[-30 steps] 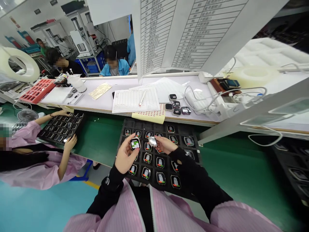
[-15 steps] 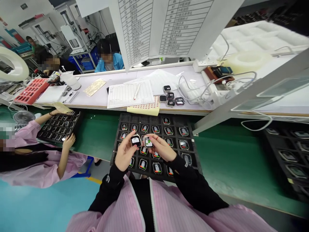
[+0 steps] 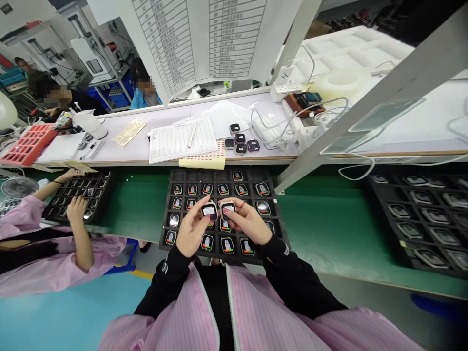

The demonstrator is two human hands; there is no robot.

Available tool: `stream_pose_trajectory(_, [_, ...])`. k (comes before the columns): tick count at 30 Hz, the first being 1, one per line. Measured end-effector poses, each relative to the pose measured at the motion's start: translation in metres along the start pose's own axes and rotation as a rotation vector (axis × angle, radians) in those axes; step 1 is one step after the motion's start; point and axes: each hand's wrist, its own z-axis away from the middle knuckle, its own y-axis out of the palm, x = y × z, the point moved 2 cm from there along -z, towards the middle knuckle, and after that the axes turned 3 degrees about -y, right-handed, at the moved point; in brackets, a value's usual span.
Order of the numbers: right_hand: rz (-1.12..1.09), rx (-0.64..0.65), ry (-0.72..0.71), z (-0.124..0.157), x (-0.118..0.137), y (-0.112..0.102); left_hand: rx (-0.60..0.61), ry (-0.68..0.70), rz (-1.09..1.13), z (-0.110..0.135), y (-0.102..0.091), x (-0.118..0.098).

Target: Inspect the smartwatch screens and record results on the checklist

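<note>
My left hand is closed round a small smartwatch body with its lit screen facing up. My right hand grips a second watch body right beside the first. Both hands hover over a black compartment tray on the green belt. The tray holds several more watch bodies with lit screens, such as one in its upper right part.
A co-worker in pink at left has a hand on another black tray. A third tray sits at right. The shelf behind carries a log sheet, yellow sticker sheet, loose watches, cables, a red tray.
My right hand turned its watch from edge-on to screen up and brought it beside the left one. Both hands sank closer to the tray. The view swung right.
</note>
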Motion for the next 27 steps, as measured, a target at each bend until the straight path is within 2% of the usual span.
stream_pose_trajectory(4, [-0.039, -0.028, 0.010, 0.007, 0.000, -0.007, -0.008, -0.009, -0.038, -0.002, 0.006, 0.001])
stream_pose_trajectory(9, [-0.105, 0.009, -0.017, 0.016, -0.003, -0.014, -0.031, -0.028, 0.002, -0.002, 0.011, 0.004])
stream_pose_trajectory(16, [-0.061, -0.015, -0.050, 0.025, -0.005, -0.018, 0.007, 0.012, 0.006, -0.002, 0.018, 0.001])
stream_pose_trajectory(24, [-0.162, 0.122, -0.091, 0.048, 0.019, -0.018, -0.018, 0.032, -0.040, 0.000, 0.016, -0.011])
stream_pose_trajectory(27, [-0.087, 0.191, -0.170, 0.062, 0.038, -0.011, -0.026, 0.055, -0.070, 0.002, 0.012, -0.022])
